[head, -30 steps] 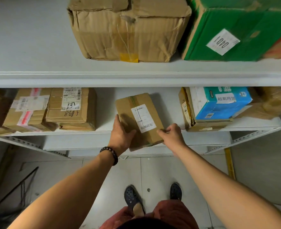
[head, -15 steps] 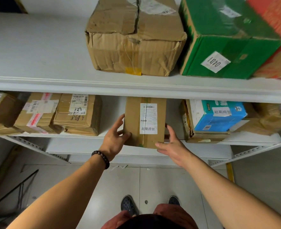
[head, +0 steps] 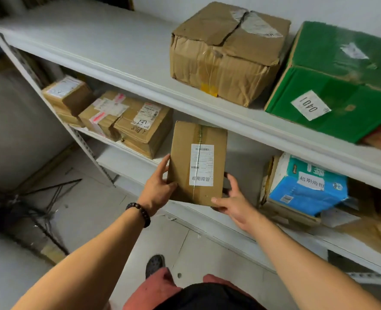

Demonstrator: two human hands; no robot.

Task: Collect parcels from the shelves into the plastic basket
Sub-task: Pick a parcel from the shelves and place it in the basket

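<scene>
Item: one brown cardboard parcel (head: 185, 157), oblong, taped down the middle, bearing a white printed label (head: 201, 164) with a barcode. Location: it was held upright in the air in front of the lower shelf (head: 243, 153), just under the lip of the upper shelf (head: 95, 41), between a stack of brown parcels (head: 144, 128) on its left and a blue-and-white box (head: 305, 186) on its right. Grip: the left hand (head: 158, 193) clasped the parcel's left edge, thumb lying along the near face and fingers out of sight behind; the right hand (head: 234, 202) gripped the lower right corner, thumb under the bottom edge and fingers curled against the right side. A dark beaded bracelet (head: 140, 211) sat on the left wrist. Other stock on the lower shelf: a small labelled carton (head: 68, 95) at the far left end and crumpled brown packaging (head: 373, 233) at the far right. On the upper shelf stood a large dented brown carton (head: 225, 57) and, just beside it, a green carton (head: 341, 86) with a white tag reading 0401. On the floor at left lay a black wire stand (head: 39, 198); one dark shoe (head: 154, 264) showed below.
</scene>
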